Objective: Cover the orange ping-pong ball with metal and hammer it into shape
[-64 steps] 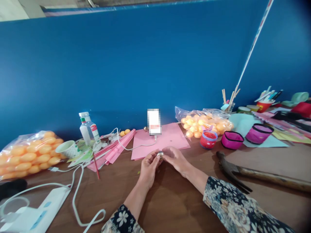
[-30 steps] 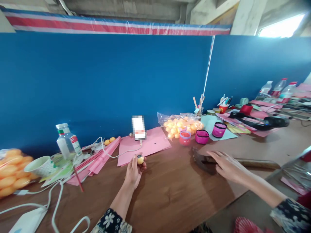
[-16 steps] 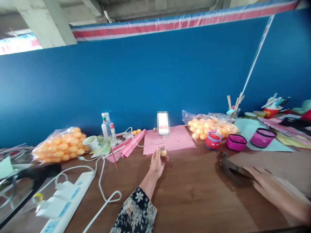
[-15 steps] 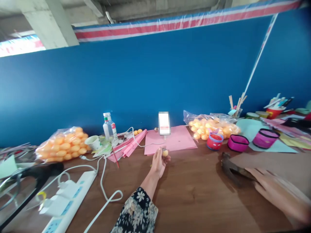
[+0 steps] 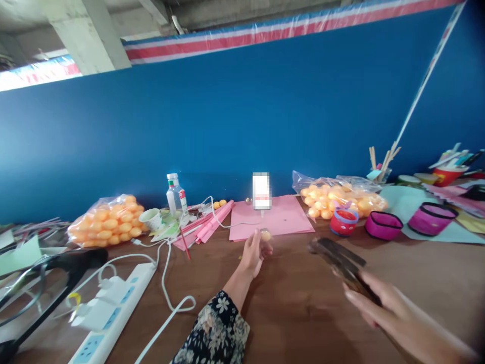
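Left hand (image 5: 253,252) pinches unlabelled orange ball (image 5: 265,235).

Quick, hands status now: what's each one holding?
Left hand: closed on a small orange ball.
Right hand: gripping the hammer handle, head off the table.

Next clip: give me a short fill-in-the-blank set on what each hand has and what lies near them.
1. The left hand holds a small ____ ball at its fingertips.
2. The right hand grips the handle of a ____, its dark head raised off the table.
3. Just beyond the ball lies a sheet of ____ paper.
4. The bag left of the bottle is full of ____ balls.

Missing words: orange; hammer; pink; orange
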The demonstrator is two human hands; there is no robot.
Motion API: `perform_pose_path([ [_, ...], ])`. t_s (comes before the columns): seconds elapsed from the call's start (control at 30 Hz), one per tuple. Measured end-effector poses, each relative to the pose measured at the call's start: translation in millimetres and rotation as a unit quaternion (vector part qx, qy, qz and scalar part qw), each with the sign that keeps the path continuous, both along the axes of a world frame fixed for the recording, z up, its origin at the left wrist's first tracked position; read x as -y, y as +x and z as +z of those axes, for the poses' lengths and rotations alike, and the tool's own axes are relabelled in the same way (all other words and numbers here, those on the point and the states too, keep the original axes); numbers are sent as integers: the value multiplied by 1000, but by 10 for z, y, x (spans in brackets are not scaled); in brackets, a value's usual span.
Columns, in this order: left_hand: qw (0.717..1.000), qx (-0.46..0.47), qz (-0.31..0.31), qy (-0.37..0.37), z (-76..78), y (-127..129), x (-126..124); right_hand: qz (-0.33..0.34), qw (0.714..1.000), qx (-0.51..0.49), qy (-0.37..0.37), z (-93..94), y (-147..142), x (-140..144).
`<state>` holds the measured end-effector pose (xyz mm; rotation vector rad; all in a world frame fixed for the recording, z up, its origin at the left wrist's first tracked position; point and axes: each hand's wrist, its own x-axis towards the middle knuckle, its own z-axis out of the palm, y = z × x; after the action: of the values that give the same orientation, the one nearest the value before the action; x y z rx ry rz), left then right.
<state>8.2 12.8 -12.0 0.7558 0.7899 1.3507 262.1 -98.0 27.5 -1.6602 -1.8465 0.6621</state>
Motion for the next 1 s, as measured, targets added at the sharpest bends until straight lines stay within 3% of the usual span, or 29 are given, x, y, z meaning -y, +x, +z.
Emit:
perform_pose_path([
  [0.1,998,-57,-3,5,-10,29,25,101,982,-151,-61,331,-387,54],
  [0.2,996,-84,17,8,-9,48,37,142,975,-159,-58,461,-599,33],
  [0.37,994,-96,33,29,28,70,53,107,985,-111,72,411,-819,-101],
  [0.57,996,-74,5,41,52,106,97,126,975,-178,-42,309,-871,-269],
  [0.73,995,-83,11,47,65,112,114,111,962,-247,-35,354,-854,-231],
  [0.9,996,-70,-21,57,54,100,123,131,948,-275,-91,324,-871,-254],
  [1.0,996,-70,-16,59,49,81,116,117,946,-295,-68,312,-858,-254],
])
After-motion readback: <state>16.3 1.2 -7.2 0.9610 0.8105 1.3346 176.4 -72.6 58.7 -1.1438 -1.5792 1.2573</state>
